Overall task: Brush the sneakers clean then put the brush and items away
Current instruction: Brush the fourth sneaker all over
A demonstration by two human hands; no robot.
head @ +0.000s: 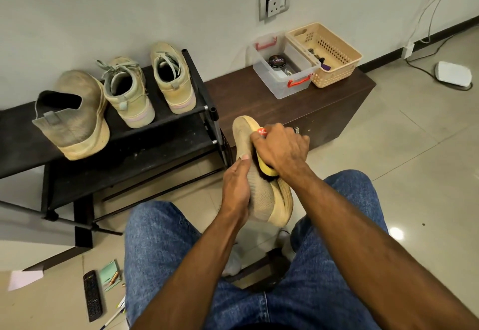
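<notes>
Over tiled floor, left hand (234, 187) grips sneaker (259, 174), toe pointing away; right hand (281, 149) grips brush (267, 167) lengthwise.

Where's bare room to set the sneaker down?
Free: rack top left of the grey sneaker; bench top between rack and clear box. Crowded: rack's right end, three shoes side by side; the bench's right end holds box and basket.

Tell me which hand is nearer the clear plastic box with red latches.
Right. The right hand, gripping the brush, is closer to the clear box up on the cabinet; the left hand holds the sneaker lower, farther away.
</notes>
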